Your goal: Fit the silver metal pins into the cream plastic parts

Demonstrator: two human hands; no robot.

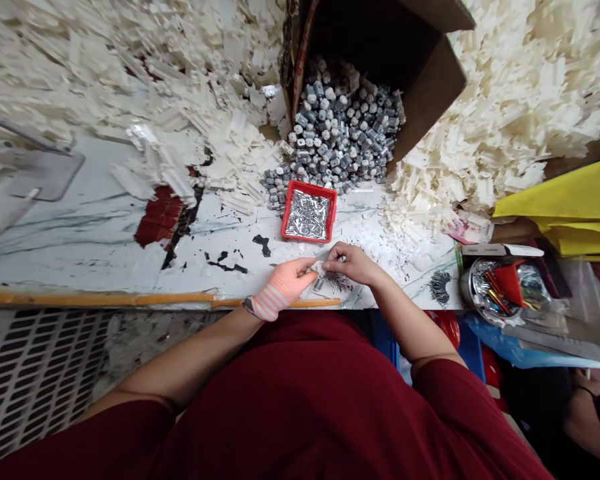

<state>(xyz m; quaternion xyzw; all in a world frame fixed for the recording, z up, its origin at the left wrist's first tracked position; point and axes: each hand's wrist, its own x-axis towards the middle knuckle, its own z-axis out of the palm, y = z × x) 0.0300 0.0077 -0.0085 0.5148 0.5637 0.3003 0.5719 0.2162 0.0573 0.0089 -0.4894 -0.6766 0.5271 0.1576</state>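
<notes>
My left hand (285, 285), in an orange-striped glove, is closed on a small white plastic part (319, 268) near the table's front edge. My bare right hand (350, 262) meets it there, thumb and fingers pinched together at the part's right side; whatever sits between those fingertips is too small to make out. Under and beside the right hand lies a little pile of thin metal pins (337, 283). Just beyond both hands stands a red square tray (285, 227) filled with short shiny metal pins.
Behind the tray, grey-and-white cylindrical parts (347, 133) spill from an open cardboard box (430, 93). Heaps of white plastic pieces (195, 80) cover both sides. At right are a metal bowl (467, 290) of small items and a yellow sheet (565, 207). Another person's arm (587, 420) shows lower right.
</notes>
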